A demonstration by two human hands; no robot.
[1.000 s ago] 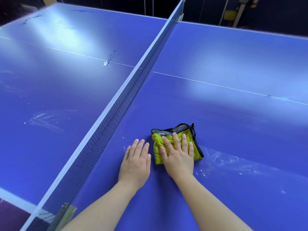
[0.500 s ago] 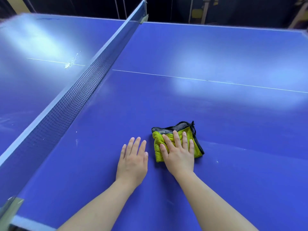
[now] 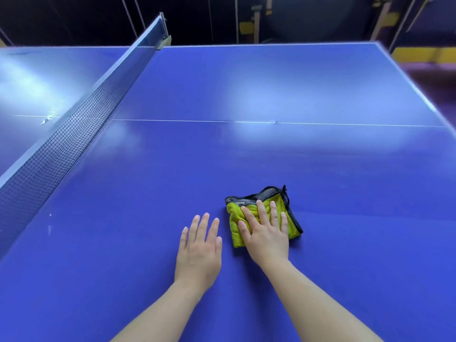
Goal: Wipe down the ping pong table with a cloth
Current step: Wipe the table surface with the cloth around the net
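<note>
the right hand (image 3: 267, 233) lies flat on the folded yellow cloth (image 3: 233, 213), fingers straight and slightly spread, pressing it onto the blue worktop (image 3: 271, 156); nothing is pinched or gripped. the left hand (image 3: 199, 250) rests flat on the bare surface just beside the cloth, fingers straight, holding nothing, and looks to be bracing the body. the cloth sits on the near half of this side of the worktop, well short of the white centre line (image 3: 320, 123), well apart from the net (image 3: 74, 124) on the left and from the right edge. the step in hand looks like a wiping stroke with the palm as the pad. by my reading much of this side is yet to be covered. the next move calls for steady downward pressure and a sliding sweep, with the cloth kept folded under the palm so that it does not bunch or slip out. there is broad open room ahead toward the far edge and out to the far right corner. to the left the net sets the limit, and a few pale specks (image 3: 49, 228) lie near its foot, so a stroke that way should stop before the mesh. a white smear (image 3: 49, 117) shows beyond the net, on the other side. the near edge is out of view.
</note>
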